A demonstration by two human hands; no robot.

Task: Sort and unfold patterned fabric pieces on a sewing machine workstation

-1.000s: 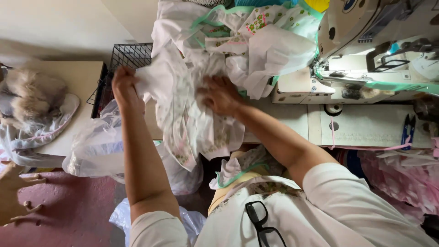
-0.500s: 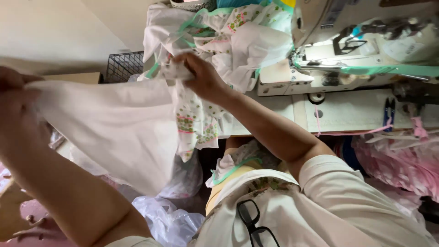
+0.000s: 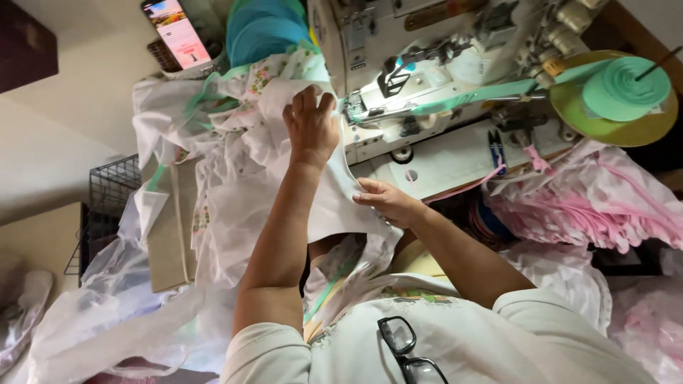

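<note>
Head view, looking down over two bare forearms at a sewing station. Left hand raised toward the sewing machine, grip clamped on the upper edge of a white fabric piece, fingers curled over the cloth just beside the presser area. Right hand lower and nearer the body, grip pinched together on the same fabric's right edge, thumb on top. White fabric piece hanging between both hands, draped down over the front of the counter and toward the lap. Pile of white printed garments with green trim heaped to the left of the machine, touching the held cloth. Spool of mint-green tape on a yellowish disc at upper right, a strip of it running into the machine. Small scissors lying on the counter near the machine base. Pink ruffled cloth bunched at right, below the spool. Phone with lit screen propped at upper left. Black wire basket at left. Black-rimmed glasses hanging at the shirt collar.
</note>
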